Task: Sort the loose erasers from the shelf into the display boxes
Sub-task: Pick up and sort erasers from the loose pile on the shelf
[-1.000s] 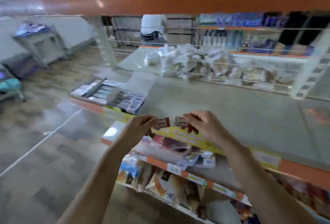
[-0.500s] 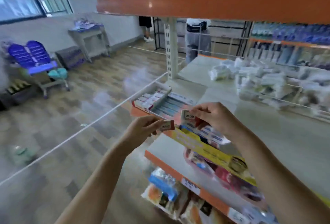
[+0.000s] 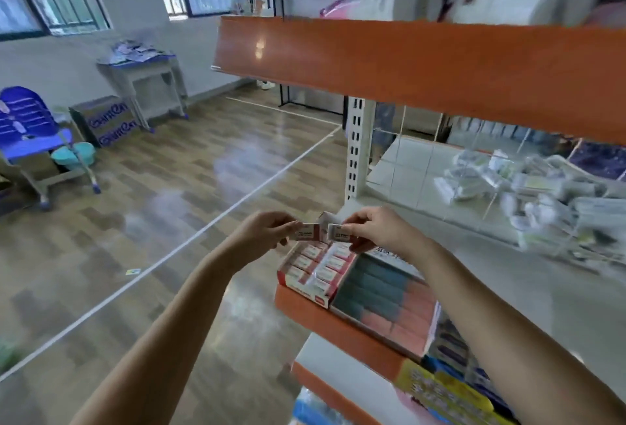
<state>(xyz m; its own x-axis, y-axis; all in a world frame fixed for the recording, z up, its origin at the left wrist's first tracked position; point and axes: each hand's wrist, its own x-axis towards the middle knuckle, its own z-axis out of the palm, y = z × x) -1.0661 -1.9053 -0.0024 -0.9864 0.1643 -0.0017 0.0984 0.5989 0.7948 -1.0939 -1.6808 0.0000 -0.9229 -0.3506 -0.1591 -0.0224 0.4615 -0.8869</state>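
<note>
Right now both hands are raised side by side above the near corner of the shelf [image 3: 508, 275], each pinching one small eraser. The left hand [image 3: 261, 233] holds a white eraser with a red end [image 3: 307, 232] between thumb and forefinger, the eraser sticking out to the right of its fingertips. The right hand [image 3: 379, 230] grips a second white eraser [image 3: 339, 232] the same way, this one sticking out to the left of its fingertips. The two erasers sit level with each other, just beside one another, almost touching end to end between the two sets of fingers.

Directly below the fingers stands an open red-and-white display box [image 3: 313, 272], filled with rows of the same white erasers with red ends. Its raised lid flap [image 3: 326, 219] shows just behind the held erasers. Touching that box, below and to the right of the right hand's fingers, lies a larger box of grey-and-pink erasers [image 3: 382, 302], partly covered by the right forearm. Both boxes sit at the shelf's orange front edge [image 3: 338, 329].

Well beyond the fingers to the right, a blurred heap of loose white packets [image 3: 542, 194] lies behind thin wire dividers. Above the fingers runs the orange edge of the upper shelf [image 3: 406, 62]. Far to the left, across the wooden floor [image 3: 152, 204], stands a blue chair [image 3: 30, 126].
</note>
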